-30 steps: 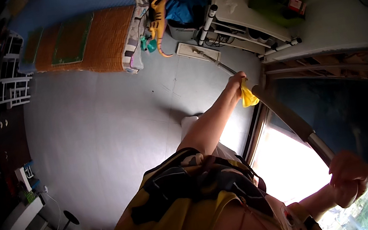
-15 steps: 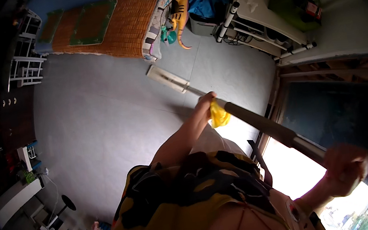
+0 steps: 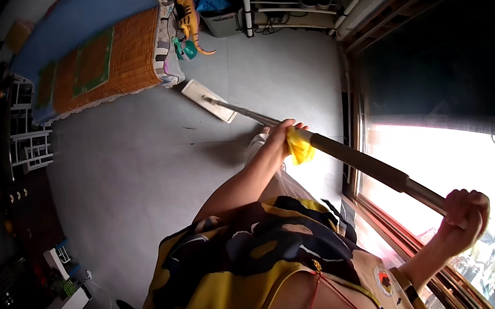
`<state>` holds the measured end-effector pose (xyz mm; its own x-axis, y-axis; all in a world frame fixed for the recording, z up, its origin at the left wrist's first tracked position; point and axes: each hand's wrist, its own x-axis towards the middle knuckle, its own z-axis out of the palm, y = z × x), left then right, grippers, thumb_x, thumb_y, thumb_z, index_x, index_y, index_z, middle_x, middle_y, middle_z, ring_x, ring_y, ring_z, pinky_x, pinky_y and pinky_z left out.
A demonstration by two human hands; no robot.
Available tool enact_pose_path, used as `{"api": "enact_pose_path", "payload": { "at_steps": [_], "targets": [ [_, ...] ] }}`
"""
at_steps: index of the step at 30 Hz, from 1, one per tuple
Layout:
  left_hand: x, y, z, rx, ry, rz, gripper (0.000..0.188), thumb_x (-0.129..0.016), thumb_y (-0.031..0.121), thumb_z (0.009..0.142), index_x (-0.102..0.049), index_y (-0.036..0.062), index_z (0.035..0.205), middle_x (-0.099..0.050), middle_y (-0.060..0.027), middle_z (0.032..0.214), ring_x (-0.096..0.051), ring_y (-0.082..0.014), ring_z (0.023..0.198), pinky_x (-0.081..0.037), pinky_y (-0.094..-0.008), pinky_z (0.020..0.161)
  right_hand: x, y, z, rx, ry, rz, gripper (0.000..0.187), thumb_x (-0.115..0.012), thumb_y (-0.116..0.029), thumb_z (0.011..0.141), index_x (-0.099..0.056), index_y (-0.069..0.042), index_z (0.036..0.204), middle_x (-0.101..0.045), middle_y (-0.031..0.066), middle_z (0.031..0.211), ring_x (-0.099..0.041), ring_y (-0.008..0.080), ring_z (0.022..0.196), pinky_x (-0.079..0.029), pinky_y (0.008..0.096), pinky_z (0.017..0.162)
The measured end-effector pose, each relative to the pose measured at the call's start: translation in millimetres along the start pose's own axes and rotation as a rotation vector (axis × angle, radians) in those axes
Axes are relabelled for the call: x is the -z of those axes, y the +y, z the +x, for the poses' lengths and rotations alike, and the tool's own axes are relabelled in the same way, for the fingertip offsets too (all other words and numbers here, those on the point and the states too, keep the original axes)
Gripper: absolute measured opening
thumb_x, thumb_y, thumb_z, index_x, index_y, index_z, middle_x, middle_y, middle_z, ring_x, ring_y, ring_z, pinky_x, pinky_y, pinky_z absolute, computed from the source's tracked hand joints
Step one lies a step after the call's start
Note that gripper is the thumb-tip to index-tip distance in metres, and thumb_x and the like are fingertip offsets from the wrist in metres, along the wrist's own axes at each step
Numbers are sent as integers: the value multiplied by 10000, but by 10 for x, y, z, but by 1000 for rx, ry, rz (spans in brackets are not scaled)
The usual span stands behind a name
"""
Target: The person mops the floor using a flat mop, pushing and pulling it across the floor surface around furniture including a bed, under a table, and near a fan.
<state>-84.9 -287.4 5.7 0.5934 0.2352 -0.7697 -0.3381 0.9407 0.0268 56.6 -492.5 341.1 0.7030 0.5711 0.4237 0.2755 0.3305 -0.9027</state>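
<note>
A flat mop (image 3: 358, 165) runs slantwise across the view, its pale rectangular head (image 3: 199, 99) on the grey floor close to the bed's corner. Midway along the pole, my left hand (image 3: 286, 136) is wrapped round it, together with a bunched yellow cloth or bag (image 3: 302, 151) that hangs beneath the fingers. At the pole's upper end, to the right near the bright window, my right hand (image 3: 466, 215) is closed in a fist round the handle. A thick dark sleeve covers the pole between the two hands.
A bed with a woven mat (image 3: 130, 53) stands at far left. Beside it are a toy dinosaur (image 3: 190, 16), a grey bin (image 3: 224, 23) and a white-framed rack (image 3: 295, 3). White stools (image 3: 32, 145) line the left; a window (image 3: 453, 162) fills the right.
The view has turned, so the bed and rack sit further left. The mop head is angled more steeply across the floor. Both hands keep their hold on the pole.
</note>
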Motion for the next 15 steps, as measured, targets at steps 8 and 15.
{"api": "enact_pose_path", "payload": {
  "at_steps": [8, 15],
  "targets": [
    [-724, -1085, 233, 177, -317, 280, 151, -534, 170, 803, -469, 38, 769, -575, -108, 719, -607, -231, 694, -526, -375, 656, -137, -667, -476, 236, 478, -458, 93, -410, -6, 631, -483, 50, 641, -364, 52, 461, -320, 146, 359, -344, 257, 387],
    [-830, -1150, 421, 202, -282, 364, 168, -556, 199, 787, -521, 36, 769, -583, -114, 695, -598, -226, 615, -522, -366, 590, -416, -375, -696, 184, 387, -630, 185, -354, 45, 719, -507, 138, 764, -453, 132, 550, -398, 172, 398, -386, 280, 355]
  ]
}}
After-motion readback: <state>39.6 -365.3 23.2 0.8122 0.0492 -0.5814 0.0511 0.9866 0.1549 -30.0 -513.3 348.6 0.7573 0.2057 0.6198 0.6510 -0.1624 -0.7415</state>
